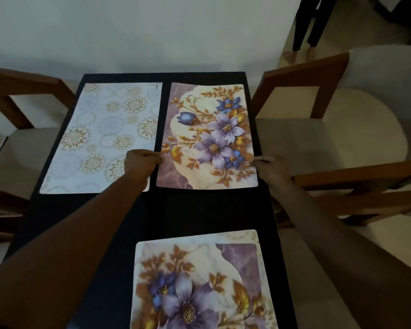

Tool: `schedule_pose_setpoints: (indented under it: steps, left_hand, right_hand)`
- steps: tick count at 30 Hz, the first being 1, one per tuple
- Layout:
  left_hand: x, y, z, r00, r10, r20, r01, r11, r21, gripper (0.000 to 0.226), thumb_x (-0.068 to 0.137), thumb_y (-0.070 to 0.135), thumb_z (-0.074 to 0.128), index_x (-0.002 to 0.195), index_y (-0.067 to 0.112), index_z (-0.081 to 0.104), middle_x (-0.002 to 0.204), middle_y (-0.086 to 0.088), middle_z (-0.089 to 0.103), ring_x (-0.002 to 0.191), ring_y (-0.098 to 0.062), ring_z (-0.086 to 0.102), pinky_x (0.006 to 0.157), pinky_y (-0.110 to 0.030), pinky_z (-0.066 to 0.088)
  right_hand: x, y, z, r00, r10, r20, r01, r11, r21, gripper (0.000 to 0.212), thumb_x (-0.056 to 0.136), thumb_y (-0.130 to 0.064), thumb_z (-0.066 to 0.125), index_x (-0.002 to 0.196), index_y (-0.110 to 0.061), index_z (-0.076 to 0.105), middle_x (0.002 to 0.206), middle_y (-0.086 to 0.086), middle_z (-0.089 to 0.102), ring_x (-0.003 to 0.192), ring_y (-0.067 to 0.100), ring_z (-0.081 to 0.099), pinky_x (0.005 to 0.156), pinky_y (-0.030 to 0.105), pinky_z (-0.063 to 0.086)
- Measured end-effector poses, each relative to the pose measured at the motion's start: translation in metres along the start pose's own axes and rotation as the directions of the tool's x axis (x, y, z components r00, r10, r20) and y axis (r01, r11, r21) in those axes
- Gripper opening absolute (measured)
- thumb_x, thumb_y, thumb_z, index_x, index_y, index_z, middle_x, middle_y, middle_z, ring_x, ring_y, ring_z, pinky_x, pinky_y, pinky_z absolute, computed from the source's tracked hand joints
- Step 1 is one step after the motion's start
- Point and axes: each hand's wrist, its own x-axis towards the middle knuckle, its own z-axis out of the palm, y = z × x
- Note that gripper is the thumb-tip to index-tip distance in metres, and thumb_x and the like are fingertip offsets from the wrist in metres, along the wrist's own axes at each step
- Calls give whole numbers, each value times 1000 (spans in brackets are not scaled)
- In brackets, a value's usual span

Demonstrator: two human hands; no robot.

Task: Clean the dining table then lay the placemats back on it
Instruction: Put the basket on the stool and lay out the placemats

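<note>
A dark dining table (199, 210) carries three placemats. At the far right lies a floral placemat (209, 136) with purple and blue flowers. My left hand (140, 162) pinches its left edge and my right hand (272, 166) pinches its right edge, so the mat is held flat on the table between them. Beside it at the far left sits a pale placemat (100, 136) with gold circle patterns; my left forearm crosses its near right corner. A second floral placemat (197, 281) lies near me, with the edge of another pale mat showing under it.
Wooden chairs with cream seats stand along both sides: one at the left (22, 129), two at the right (318, 129). A white wall runs behind the table's far end. A person's legs (311, 27) stand at the upper right.
</note>
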Motion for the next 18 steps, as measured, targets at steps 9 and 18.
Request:
schedule_pose_setpoints:
  steps: [9,18]
  left_hand:
    - [16,-5,19,996,-82,-39,81,997,-14,15,80,8,89,77,18,78,82,-3,75,79,-17,72,69,-25,58]
    - [25,-9,21,985,-168,-48,165,985,-53,16,71,13,96,79,13,83,88,-9,80,86,-27,78,82,-46,66]
  right_hand:
    - [27,4,3,994,75,-73,-79,995,-53,16,94,-20,78,104,-7,77,85,3,68,83,23,67,74,31,55]
    - [33,9,13,970,165,-176,-174,984,-40,17,87,-33,81,78,-25,69,93,5,77,89,26,75,88,49,63]
